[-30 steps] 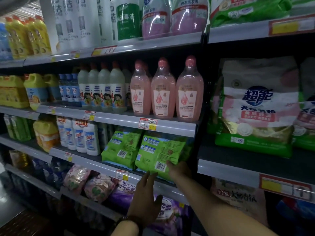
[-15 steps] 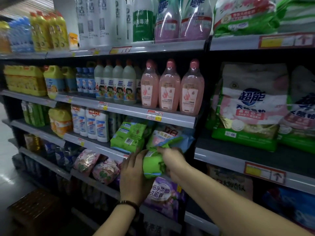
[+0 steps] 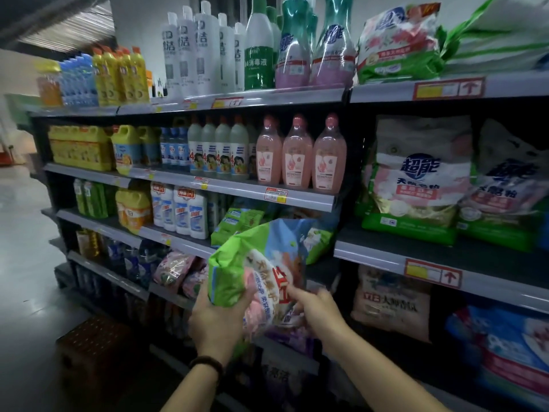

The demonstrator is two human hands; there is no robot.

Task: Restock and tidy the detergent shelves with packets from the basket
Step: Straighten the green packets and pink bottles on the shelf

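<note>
A green packet [image 3: 255, 263] is held in front of the third shelf [image 3: 178, 242], just below the pink bottles [image 3: 298, 153]. It is gripped low on one edge by the left hand [image 3: 218, 319], whose fingers are wrapped round the bag, and pinched at its bottom corner by the right hand [image 3: 319, 307], fingers closed on the film. The gap it probably belongs in lies just behind it, to the right of the green packets [image 3: 237, 223] already lying on that shelf.

The bag is soft and slumps above the grip, so it could fold or slide out if only the corner pinch is relied on. If pushed in carelessly, the neighbouring packets could be shoved back or toppled off the shelf lip. The upper part of the bag is motion-blurred, so its exact tilt cannot be told. The basket is not seen.
</note>
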